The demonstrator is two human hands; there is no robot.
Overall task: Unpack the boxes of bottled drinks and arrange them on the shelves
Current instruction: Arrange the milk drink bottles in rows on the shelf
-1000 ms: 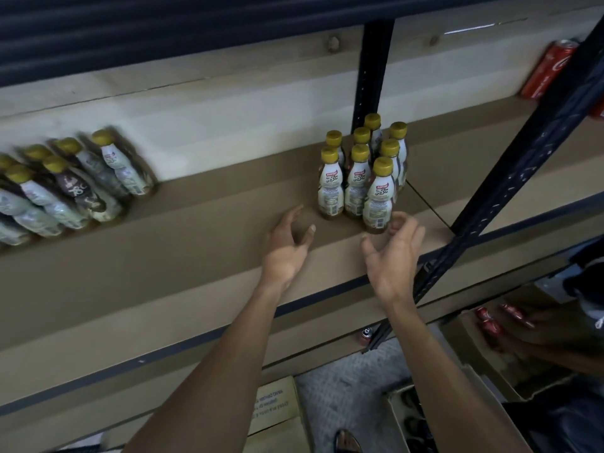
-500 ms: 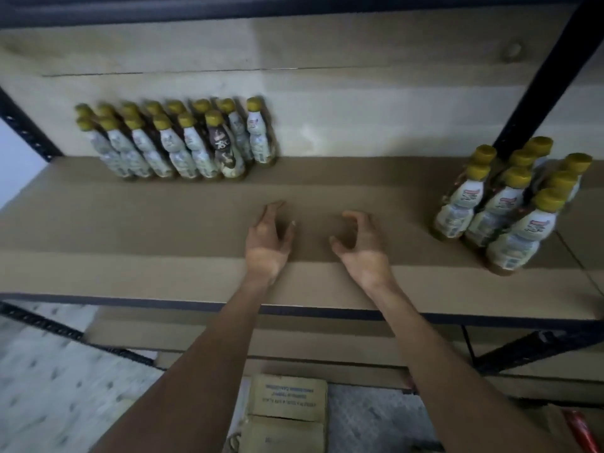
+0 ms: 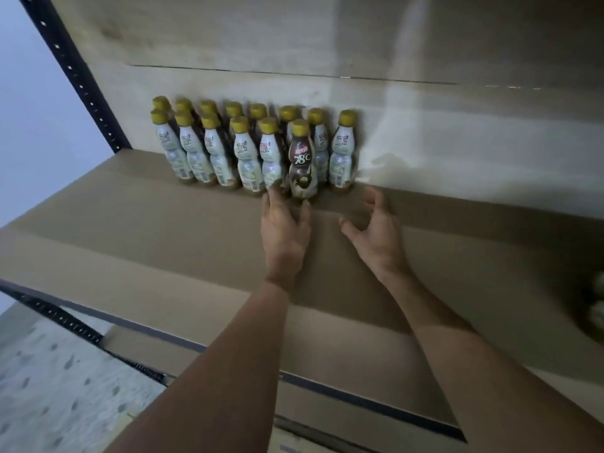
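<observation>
At the back of the shelf [image 3: 163, 230], against the pale wall board [image 3: 425, 142], the bottles [image 3: 248, 158] are standing in two tight rows with yellow caps up. A dark bottle [image 3: 302, 161] is standing at the front of the group, near its right end.

The left hand [image 3: 284, 230] is lying just in front of the dark bottle, fingers straight and spread, gripping nothing. Its fingertips are reaching the foot of that bottle and of the pale one to its left, but whether they are touching is not clear. The right hand [image 3: 376, 230] is hovering in front of the dark bottle and to its right, apart from it, fingers loosely bent and empty. Far to the right of the dark bottle, more bottles [image 3: 598, 302] are showing only as a blur at the edge of view.

The person seems to be tidying this group. The bottles are tall, narrow-footed and packed close. A push landing high on the dark bottle, rather than low at its foot, is likely to tip it back into its neighbours and set several falling. A sideways nudge from the left hand's fingers could knock the pale bottle beside it. The dim light is making the gaps hard to judge, so a quick grab may be catching two bottles at once.
</observation>
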